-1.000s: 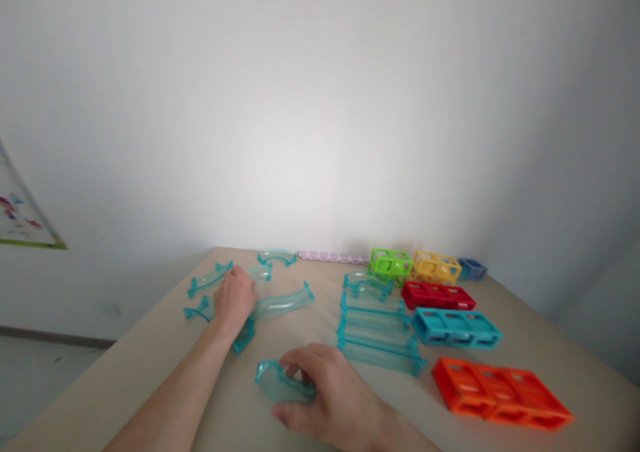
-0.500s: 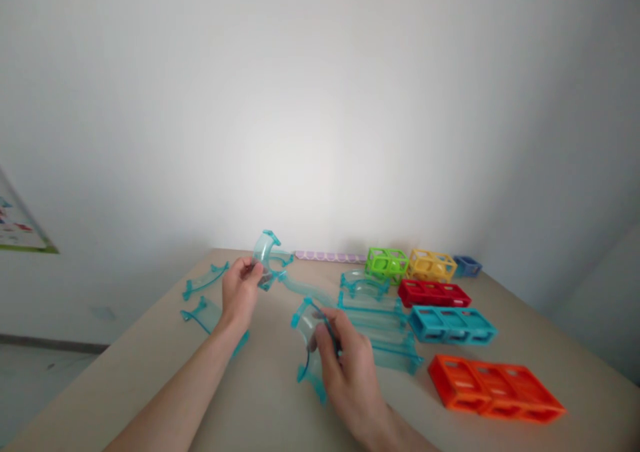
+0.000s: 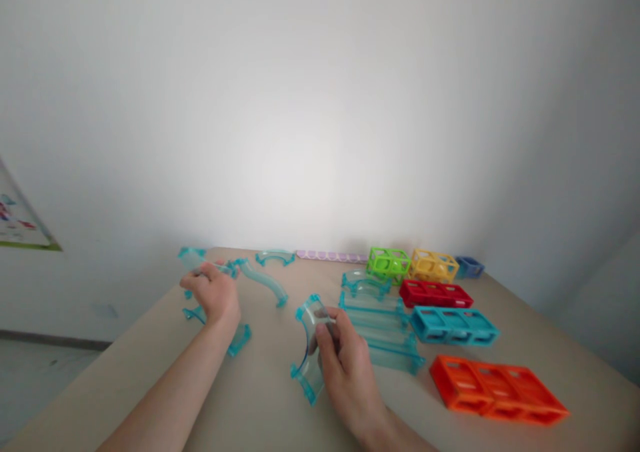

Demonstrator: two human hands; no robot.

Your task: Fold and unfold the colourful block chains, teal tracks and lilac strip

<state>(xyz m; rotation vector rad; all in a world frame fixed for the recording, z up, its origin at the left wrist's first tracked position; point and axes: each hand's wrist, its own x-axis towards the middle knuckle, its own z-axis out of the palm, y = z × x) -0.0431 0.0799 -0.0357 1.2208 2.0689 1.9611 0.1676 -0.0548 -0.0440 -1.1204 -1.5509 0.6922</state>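
My left hand [image 3: 217,293] is closed around a clear teal curved track piece [image 3: 191,259], raised over the table's left side. A wavy teal track piece [image 3: 265,280] extends right from beside that hand, its near end at the held piece's end; whether they are joined I cannot tell. My right hand [image 3: 347,365] grips another curved track piece [image 3: 311,373] by its middle, thumb on top, its two clip ends pointing left. Under my left wrist lies a further track piece [image 3: 241,339], partly hidden by the arm.
Straight track pieces [image 3: 380,335] lie in rows right of centre. Beyond stand block frames: green [image 3: 389,262], yellow [image 3: 434,265], blue [image 3: 470,266], red [image 3: 436,294], teal [image 3: 454,325] and orange [image 3: 497,391]. A purple patterned strip [image 3: 331,257] runs along the wall beside a curved track [image 3: 275,257].
My left hand has moved left with its curved track, which has tipped over; the wavy track has shifted left as well. My right hand has turned its piece slightly, staying in place.
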